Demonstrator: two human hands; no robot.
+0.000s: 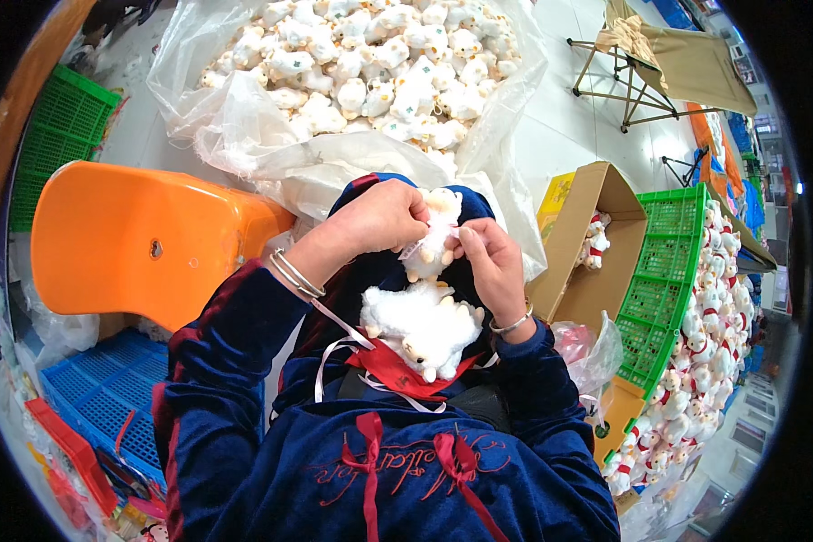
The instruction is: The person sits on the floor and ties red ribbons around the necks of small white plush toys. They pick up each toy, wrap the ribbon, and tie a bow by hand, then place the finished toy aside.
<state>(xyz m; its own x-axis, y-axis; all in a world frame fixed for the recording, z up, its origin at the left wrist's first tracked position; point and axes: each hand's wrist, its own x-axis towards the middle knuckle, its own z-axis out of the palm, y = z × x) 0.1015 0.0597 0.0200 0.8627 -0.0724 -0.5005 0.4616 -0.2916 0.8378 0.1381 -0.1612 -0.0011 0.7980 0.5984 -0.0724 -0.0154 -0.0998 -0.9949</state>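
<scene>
Well, the toy point(436, 229) sits between both hands point(377, 219); its ribbon point(412, 249) pinched.

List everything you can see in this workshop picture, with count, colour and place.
Held plush animal: one, white, between the hands
Pale ribbon: one, at its neck, pinched
Lap plush animals: count unclear, white
Red cloth: one, lap
Bagged plush animals: many, white, ahead
Plastic bag: one, clear, around them
Plastic chair: one, orange, left
Blue crate: at least one, lower left
Cardboard box: one, brown, right
Green crate: one, right
Heaped plush animals: many, white and red, far right
Folding chair: one, tan, upper right
Left hand: one, centre
Right hand: one, centre
</scene>
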